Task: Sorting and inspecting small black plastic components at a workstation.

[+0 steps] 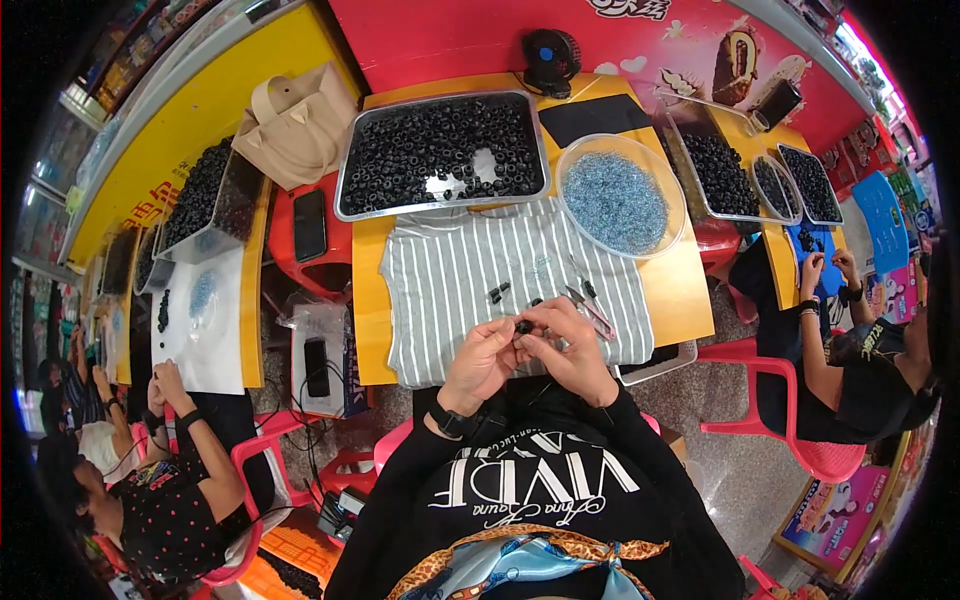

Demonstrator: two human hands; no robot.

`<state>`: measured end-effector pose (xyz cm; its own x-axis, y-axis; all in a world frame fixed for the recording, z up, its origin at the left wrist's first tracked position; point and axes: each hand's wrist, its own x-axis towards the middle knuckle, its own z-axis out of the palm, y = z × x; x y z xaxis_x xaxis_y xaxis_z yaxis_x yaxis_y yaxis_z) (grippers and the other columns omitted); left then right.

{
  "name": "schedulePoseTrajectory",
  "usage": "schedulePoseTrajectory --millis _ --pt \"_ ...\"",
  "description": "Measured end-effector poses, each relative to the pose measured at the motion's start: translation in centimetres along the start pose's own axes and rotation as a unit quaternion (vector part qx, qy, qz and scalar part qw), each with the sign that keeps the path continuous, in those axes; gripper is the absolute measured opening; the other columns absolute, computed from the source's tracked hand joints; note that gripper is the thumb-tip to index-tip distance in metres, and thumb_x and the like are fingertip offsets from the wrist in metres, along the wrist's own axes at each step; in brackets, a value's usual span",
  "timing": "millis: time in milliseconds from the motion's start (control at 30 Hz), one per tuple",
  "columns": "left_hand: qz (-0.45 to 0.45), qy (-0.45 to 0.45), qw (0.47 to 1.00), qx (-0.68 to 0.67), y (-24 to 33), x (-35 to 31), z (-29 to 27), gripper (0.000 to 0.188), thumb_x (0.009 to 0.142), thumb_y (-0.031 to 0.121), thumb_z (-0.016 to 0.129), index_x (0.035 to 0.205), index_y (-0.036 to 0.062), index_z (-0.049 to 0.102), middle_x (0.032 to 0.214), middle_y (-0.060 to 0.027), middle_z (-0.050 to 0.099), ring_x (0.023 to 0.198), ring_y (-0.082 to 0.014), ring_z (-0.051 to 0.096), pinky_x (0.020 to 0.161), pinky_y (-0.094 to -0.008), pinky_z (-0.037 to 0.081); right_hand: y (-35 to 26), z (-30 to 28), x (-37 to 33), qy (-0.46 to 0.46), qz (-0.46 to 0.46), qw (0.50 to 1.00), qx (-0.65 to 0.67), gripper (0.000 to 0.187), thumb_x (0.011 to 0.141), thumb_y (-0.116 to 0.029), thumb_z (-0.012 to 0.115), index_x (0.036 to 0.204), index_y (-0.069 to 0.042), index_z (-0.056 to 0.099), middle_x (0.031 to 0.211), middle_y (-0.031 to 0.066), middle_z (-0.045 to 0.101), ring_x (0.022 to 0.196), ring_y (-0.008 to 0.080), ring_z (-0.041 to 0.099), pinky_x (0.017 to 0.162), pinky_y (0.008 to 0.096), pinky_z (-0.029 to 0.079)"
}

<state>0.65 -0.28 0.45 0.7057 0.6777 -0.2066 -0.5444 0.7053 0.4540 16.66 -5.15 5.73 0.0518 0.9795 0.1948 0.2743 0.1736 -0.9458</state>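
Over the near edge of a grey-and-white striped cloth [430, 300], my two hands meet around a small black round part [523, 327]. The fingertips of my left hand [478, 368] pinch it from the left. My right hand [572, 348] has its thumb and fingers closed on the same part from the right, hiding some of it. Several small black pieces [499, 292] lie on the cloth just beyond my fingers. A slim metal tool with reddish handles [598, 318], perhaps scissors or tweezers, rests beside my right hand.
Beyond the cloth stand a clear tray [440, 211] of black ring-like parts and a round bowl [677, 215] of small bluish clear rings. A black fan [551, 62] stands behind. A phone [310, 225] lies on a red stool at left. Other people work at tables on both sides.
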Motion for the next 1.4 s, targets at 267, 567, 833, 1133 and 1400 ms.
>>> schedulePoseTrajectory --millis 267,567,833,1133,1400 --pt "0.000 -0.024 1.000 0.019 0.0 0.0 -0.2 0.030 0.100 0.021 0.050 0.115 -0.0034 0.060 0.105 -0.0115 0.065 0.092 -0.0191 0.063 0.083 -0.0330 0.050 0.6 0.3 0.3 0.034 -0.064 0.992 -0.099 0.028 0.072 0.000 0.070 0.099 -0.005 0.067 0.104 0.0150 0.057 0.094 0.0301 0.058 0.077 0.0357 0.048" --pt "0.079 0.046 0.990 0.109 1.0 -0.7 1.6 0.031 0.099 0.017 0.052 0.116 -0.0067 0.060 0.102 -0.0118 0.067 0.082 -0.0148 0.064 0.071 -0.0267 0.051 0.1 -0.1 0.9 0.089 -0.109 0.987 -0.078 0.022 0.075 0.003 0.068 0.095 0.000 0.061 0.098 0.0141 0.060 0.086 0.0265 0.060 0.074 0.0338 0.048" --pt "0.233 0.198 0.932 0.193 1.3 -0.1 -0.1 0.024 0.097 0.015 0.056 0.109 -0.0039 0.065 0.089 -0.0091 0.069 0.070 -0.0107 0.062 0.063 -0.0218 0.047 1.8 0.1 0.9 0.037 -0.044 0.989 -0.140 0.018 0.074 0.001 0.070 0.089 0.001 0.060 0.079 0.0139 0.057 0.067 0.0307 0.059 0.058 0.0373 0.045" --pt "0.192 0.171 0.935 0.244 1.2 -0.1 -0.8 0.020 0.096 0.009 0.056 0.110 -0.0030 0.065 0.090 -0.0091 0.068 0.074 -0.0116 0.063 0.065 -0.0232 0.050 1.7 0.7 1.3 0.020 -0.047 0.966 -0.253 0.016 0.073 -0.002 0.070 0.088 -0.002 0.064 0.078 0.0142 0.054 0.072 0.0333 0.057 0.059 0.0408 0.044" --pt "0.192 0.130 0.942 0.243 1.2 0.0 -1.4 0.020 0.096 0.009 0.056 0.109 -0.0022 0.065 0.090 -0.0071 0.068 0.074 -0.0104 0.063 0.067 -0.0234 0.051 1.6 1.1 1.3 0.016 -0.033 0.967 -0.251 0.018 0.074 -0.002 0.070 0.090 -0.002 0.063 0.079 0.0140 0.053 0.070 0.0330 0.057 0.059 0.0398 0.044"
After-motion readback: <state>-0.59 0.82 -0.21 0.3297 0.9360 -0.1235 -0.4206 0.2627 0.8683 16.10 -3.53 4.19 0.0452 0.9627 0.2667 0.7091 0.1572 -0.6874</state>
